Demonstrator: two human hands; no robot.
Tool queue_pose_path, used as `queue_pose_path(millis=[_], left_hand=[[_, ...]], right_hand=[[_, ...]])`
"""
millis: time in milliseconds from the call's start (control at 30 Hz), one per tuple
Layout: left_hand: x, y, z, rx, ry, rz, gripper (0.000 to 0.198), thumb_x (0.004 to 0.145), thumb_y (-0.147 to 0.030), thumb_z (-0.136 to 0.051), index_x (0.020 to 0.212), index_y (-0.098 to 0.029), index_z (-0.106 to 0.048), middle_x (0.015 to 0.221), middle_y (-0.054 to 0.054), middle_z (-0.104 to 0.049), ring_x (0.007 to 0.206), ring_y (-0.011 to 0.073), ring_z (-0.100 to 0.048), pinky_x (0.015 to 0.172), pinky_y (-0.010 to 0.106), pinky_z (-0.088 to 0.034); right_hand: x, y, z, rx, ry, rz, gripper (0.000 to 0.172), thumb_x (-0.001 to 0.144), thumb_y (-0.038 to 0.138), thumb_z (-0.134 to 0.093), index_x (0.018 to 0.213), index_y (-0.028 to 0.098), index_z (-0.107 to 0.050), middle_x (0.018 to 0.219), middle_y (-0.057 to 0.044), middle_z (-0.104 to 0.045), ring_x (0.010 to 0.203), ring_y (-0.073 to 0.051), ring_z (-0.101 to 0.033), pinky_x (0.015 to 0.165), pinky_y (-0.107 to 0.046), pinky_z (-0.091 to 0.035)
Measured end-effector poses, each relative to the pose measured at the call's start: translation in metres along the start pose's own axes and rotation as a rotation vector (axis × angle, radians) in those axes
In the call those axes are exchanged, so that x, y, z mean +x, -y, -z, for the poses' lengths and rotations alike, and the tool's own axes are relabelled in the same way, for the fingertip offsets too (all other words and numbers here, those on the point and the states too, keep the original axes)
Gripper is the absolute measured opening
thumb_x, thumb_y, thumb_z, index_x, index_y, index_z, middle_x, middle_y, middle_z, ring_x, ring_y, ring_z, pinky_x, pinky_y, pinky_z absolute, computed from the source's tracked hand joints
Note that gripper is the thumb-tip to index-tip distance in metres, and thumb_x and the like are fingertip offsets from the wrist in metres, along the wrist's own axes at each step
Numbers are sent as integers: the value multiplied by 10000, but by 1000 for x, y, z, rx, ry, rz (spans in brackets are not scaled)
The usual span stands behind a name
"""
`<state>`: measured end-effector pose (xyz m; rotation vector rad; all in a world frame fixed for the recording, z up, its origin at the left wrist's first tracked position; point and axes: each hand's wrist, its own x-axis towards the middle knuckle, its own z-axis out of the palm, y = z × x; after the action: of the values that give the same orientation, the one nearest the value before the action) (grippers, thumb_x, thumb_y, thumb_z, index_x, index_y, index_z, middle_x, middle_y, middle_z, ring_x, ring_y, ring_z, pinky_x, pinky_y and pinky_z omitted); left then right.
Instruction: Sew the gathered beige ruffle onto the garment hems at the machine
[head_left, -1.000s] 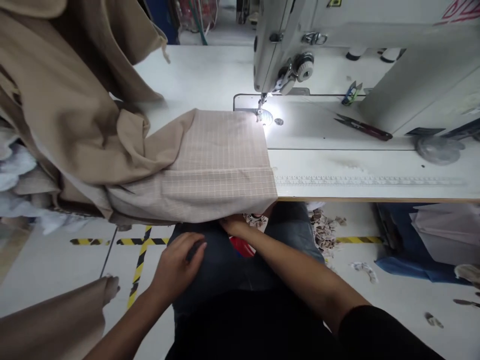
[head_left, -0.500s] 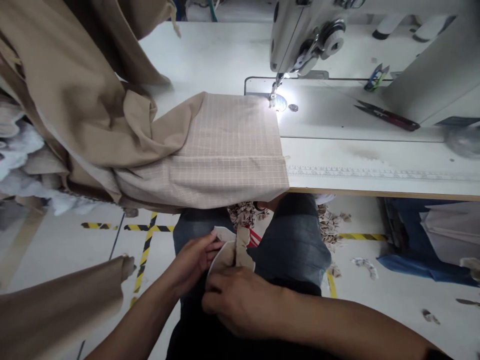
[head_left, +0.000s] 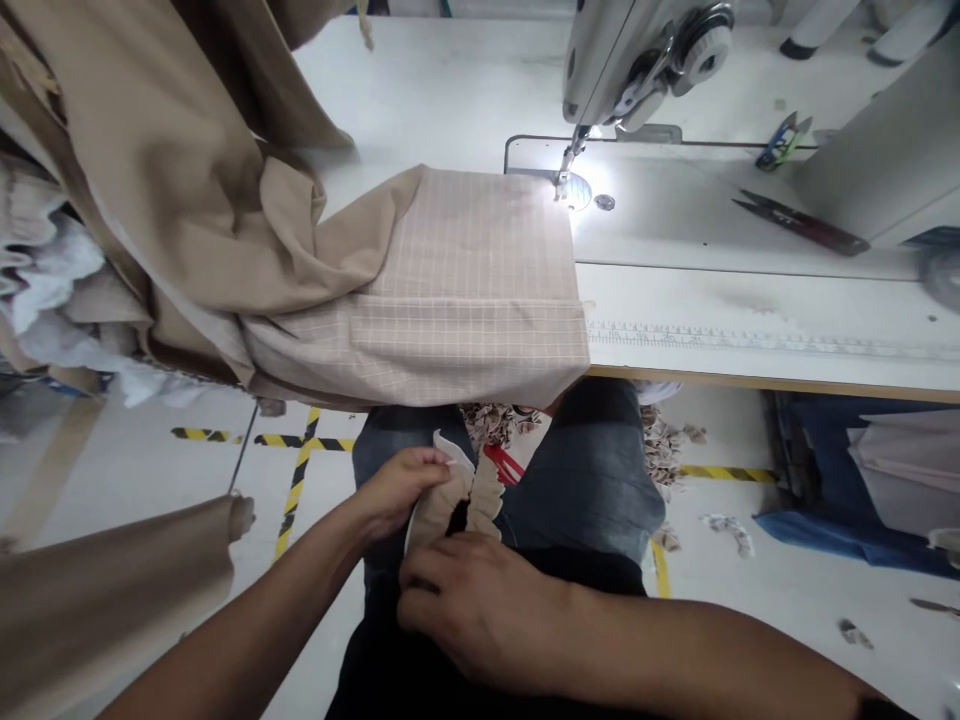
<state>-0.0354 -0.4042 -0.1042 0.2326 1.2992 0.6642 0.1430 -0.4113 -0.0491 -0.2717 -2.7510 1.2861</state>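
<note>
Over my lap I hold a small piece of tan fabric (head_left: 437,502) with a white edge and a ruffled strip (head_left: 487,497) on its right side. My left hand (head_left: 403,490) pinches its upper left edge between thumb and fingers. Closed on its lower end is my right hand (head_left: 480,600), whose fingers are partly hidden. A dark gap shows between the piece and the ruffled strip. Above, a checked beige cloth (head_left: 480,240) lies on the sewing table, its upper right corner at the presser foot of the sewing machine (head_left: 562,185).
Tan cloth (head_left: 195,200) is heaped at the left of the table. Snips (head_left: 802,222) lie on the machine bed, and a ruler tape (head_left: 690,337) runs along the front edge. A brown fabric roll (head_left: 120,580) stands at lower left; folded blue cloth (head_left: 832,490) is at right.
My left hand has shifted its hold to the upper left edge and drawn the fabric piece away from the ruffled strip, opening a gap. My right hand stays nearly in place. The view has tilted slightly.
</note>
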Motion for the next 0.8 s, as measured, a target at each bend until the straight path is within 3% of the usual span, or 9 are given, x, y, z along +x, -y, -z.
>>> queue_pose_path(millis=[67, 133, 233, 333, 400, 467, 533, 667, 800], left_hand=[[-12, -12, 6, -109, -33, -116, 234, 659, -251, -888, 765, -167, -697, 757, 16, -761, 698, 151, -715, 674, 230, -570], [-32, -24, 13, -200, -62, -223, 201, 697, -282, -836, 796, -197, -683, 890, 33, -799, 899, 213, -761, 809, 295, -615], [-63, -40, 18, -330, -76, -341, 233, 693, -277, -778, 905, -191, -734, 1059, 83, -812, 1095, 300, -743, 966, 433, -621], [-83, -47, 12, -460, -60, -410, 316, 673, -222, -810, 979, -146, -785, 1011, 79, -815, 990, 254, -768, 937, 371, -648], [-89, -49, 6, -454, -48, -432, 296, 664, -264, -884, 918, -139, -798, 895, 56, -802, 874, 212, -768, 850, 300, -669], [-91, -52, 2, -391, -47, -447, 263, 663, -291, -932, 824, -137, -791, 771, 38, -763, 755, 178, -747, 754, 257, -674], [-93, -57, -1, -348, -58, -466, 216, 682, -258, -941, 759, -141, -777, 702, 23, -736, 673, 145, -722, 690, 222, -666], [-104, -81, -10, -322, -276, -734, 113, 824, -168, -814, 746, -150, -735, 734, 20, -757, 697, 145, -740, 672, 222, -673], [-123, -126, -13, -197, -500, -1005, 231, 989, -145, -582, 791, -217, -677, 764, -45, -754, 791, 129, -747, 728, 241, -669]], right_hand=[[-12, -7, 4, 256, -137, -154, 222, 948, 300, -719, 1124, 189, -645, 1286, -85, -643, 1014, -210, -654, 838, -329, -550], [-24, -19, 9, 533, -280, -359, 388, 968, 415, -686, 1275, 199, -588, 1371, -117, -598, 1080, -220, -650, 889, -353, -550], [-31, -38, 16, 791, -357, -542, 427, 1057, 465, -491, 1394, 205, -538, 1255, -111, -666, 1085, -223, -651, 929, -384, -522], [-26, -50, 26, 850, -278, -507, 371, 1045, 485, -515, 1225, 208, -683, 977, -46, -704, 882, -189, -636, 785, -325, -491], [-20, -52, 35, 866, -239, -480, 340, 1018, 490, -568, 1107, 206, -732, 857, -15, -671, 733, -150, -567, 658, -282, -427], [-17, -51, 46, 907, -242, -478, 333, 992, 502, -616, 1065, 203, -741, 828, -4, -655, 689, -133, -531, 620, -264, -394], [-17, -51, 57, 947, -258, -467, 355, 977, 530, -640, 1070, 203, -742, 887, -14, -679, 748, -140, -569, 673, -268, -432], [-22, -59, 75, 998, -165, -404, 484, 992, 636, -571, 1164, 214, -732, 1108, -56, -718, 996, -191, -647, 884, -319, -504], [-30, -73, 84, 1116, 97, -493, 631, 966, 757, -495, 1096, 178, -713, 921, -68, -736, 764, -175, -682, 728, -315, -556]])
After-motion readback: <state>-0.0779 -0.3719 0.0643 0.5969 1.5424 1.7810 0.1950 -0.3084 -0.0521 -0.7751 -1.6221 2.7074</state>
